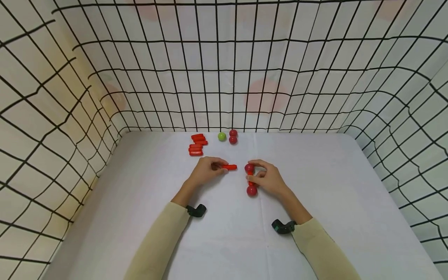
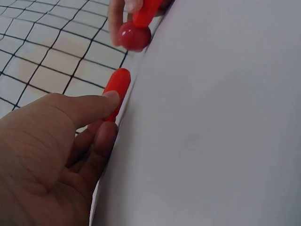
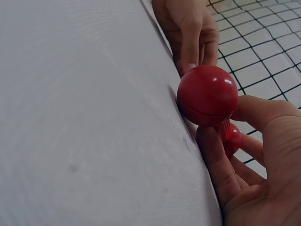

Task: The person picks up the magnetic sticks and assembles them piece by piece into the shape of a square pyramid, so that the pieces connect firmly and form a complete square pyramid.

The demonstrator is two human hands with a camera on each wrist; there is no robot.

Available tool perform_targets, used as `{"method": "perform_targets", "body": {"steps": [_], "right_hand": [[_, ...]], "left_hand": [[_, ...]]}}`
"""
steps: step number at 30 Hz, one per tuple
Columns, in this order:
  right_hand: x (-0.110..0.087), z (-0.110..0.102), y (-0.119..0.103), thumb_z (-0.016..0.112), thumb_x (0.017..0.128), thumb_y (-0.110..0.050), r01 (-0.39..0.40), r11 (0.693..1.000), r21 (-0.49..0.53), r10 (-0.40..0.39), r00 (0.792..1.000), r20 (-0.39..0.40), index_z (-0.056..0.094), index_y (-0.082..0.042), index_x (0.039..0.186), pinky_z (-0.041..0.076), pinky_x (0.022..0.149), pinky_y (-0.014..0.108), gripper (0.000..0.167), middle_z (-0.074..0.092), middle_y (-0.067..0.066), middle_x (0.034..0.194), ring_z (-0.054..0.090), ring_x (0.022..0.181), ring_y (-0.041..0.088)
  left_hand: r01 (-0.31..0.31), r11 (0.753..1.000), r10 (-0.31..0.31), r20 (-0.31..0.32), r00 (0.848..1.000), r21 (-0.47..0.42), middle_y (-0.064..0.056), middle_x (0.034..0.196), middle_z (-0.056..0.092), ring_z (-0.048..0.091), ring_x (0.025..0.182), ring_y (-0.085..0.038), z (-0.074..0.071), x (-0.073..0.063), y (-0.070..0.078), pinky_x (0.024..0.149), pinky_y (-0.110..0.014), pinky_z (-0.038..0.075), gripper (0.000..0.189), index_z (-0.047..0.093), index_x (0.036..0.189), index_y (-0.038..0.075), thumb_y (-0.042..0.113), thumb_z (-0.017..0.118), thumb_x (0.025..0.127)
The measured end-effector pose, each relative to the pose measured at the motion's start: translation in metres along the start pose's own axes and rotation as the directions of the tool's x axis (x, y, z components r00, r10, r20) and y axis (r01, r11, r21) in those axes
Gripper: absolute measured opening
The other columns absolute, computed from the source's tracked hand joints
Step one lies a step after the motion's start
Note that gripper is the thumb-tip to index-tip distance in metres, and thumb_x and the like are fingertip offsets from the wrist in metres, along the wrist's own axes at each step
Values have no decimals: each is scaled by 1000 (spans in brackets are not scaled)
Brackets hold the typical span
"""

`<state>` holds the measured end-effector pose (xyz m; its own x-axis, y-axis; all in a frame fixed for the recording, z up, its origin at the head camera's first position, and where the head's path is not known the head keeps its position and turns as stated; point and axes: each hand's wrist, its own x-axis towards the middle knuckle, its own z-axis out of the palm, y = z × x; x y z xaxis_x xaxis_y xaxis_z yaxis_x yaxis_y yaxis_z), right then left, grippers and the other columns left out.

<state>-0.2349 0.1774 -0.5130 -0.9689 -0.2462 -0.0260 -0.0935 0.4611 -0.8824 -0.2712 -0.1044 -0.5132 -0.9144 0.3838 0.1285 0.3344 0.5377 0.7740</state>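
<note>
My left hand [image 1: 208,169] pinches a short red rod [image 1: 231,167] between thumb and fingers; its free end points right in the head view. To the right, my right hand [image 1: 270,178] holds a dumbbell-like piece, a red rod [image 1: 250,180] with one red ball [image 1: 249,168] at its far end and another red ball [image 1: 251,190] at its near end. Fingers of that hand touch the far ball and the rod. In the left wrist view, a gap separates the left hand's rod [image 2: 119,84] from the ball [image 2: 134,36]. The near ball [image 3: 208,95] partly hides the connecting rod in the right wrist view.
Several red rods [image 1: 196,146] lie in a loose group at the back left of the white tabletop [image 1: 224,237]. Beside them sit a green ball [image 1: 222,136] and two red balls [image 1: 233,139]. Black wire mesh [image 1: 217,70] bounds the back and sides.
</note>
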Motion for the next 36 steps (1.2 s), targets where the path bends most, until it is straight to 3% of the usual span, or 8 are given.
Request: {"method": "perform_targets", "body": {"steps": [5, 11, 19, 23, 25, 32, 36], "right_hand": [[2, 1, 1, 81, 89, -24, 16, 1000, 18, -16, 1000, 12, 60, -19, 140, 51, 64, 25, 55, 75, 7, 87, 64, 65, 21], [3, 3, 0, 81, 90, -23, 16, 1000, 14, -16, 1000, 19, 60, -19, 140, 50, 64, 25, 55, 75, 7, 86, 65, 65, 20], [4, 4, 0, 78, 93, -24, 29, 999, 27, -29, 999, 18, 59, -17, 141, 54, 63, 25, 52, 67, 10, 129, 65, 62, 20], [6, 2, 2, 73, 97, -25, 57, 998, 9, -57, 998, -18, 59, -16, 142, 53, 56, 25, 47, 65, 10, 131, 62, 56, 21], [7, 2, 3, 72, 98, -25, 66, 998, -7, -66, 997, -31, 60, -16, 141, 52, 54, 25, 46, 67, 9, 124, 60, 54, 21], [13, 5, 0, 72, 98, -24, 46, 999, 7, -46, 999, -12, 65, -15, 134, 55, 55, 28, 38, 66, 10, 70, 62, 52, 22], [14, 7, -1, 72, 98, -23, 34, 999, 13, -34, 999, -25, 65, -13, 131, 53, 53, 26, 36, 63, 7, 64, 61, 50, 22]], "left_hand": [[-6, 1000, 6, 6, 1000, -15, 5, 104, 77, 69, 89, -11, 9, 5, 4, 84, -26, 59, 26, 78, 117, 18, 24, 80, 92], [-15, 1000, 15, 11, 1000, -19, 6, 100, 76, 67, 87, -10, 15, 7, 8, 82, -25, 58, 23, 79, 115, 19, 23, 79, 93], [2, 1000, -2, 8, 1000, -31, 5, 98, 77, 68, 87, -9, 18, 7, 10, 83, -25, 59, 23, 79, 115, 19, 22, 80, 92], [10, 999, -10, 7, 1000, -41, 6, 99, 76, 68, 87, -10, 18, 7, 10, 83, -26, 59, 24, 78, 116, 20, 23, 79, 92], [12, 999, -12, 9, 1000, -47, 6, 100, 76, 68, 87, -10, 18, 7, 9, 83, -26, 59, 23, 78, 116, 20, 24, 79, 92], [-8, 999, 9, 10, 1000, -52, 4, 101, 77, 68, 87, -9, 21, 10, 8, 83, -24, 59, 23, 78, 115, 19, 23, 79, 92], [-20, 998, 21, 6, 1000, -51, 4, 100, 77, 69, 86, -9, 22, 11, 9, 82, -24, 59, 24, 79, 115, 18, 23, 80, 92]]}}
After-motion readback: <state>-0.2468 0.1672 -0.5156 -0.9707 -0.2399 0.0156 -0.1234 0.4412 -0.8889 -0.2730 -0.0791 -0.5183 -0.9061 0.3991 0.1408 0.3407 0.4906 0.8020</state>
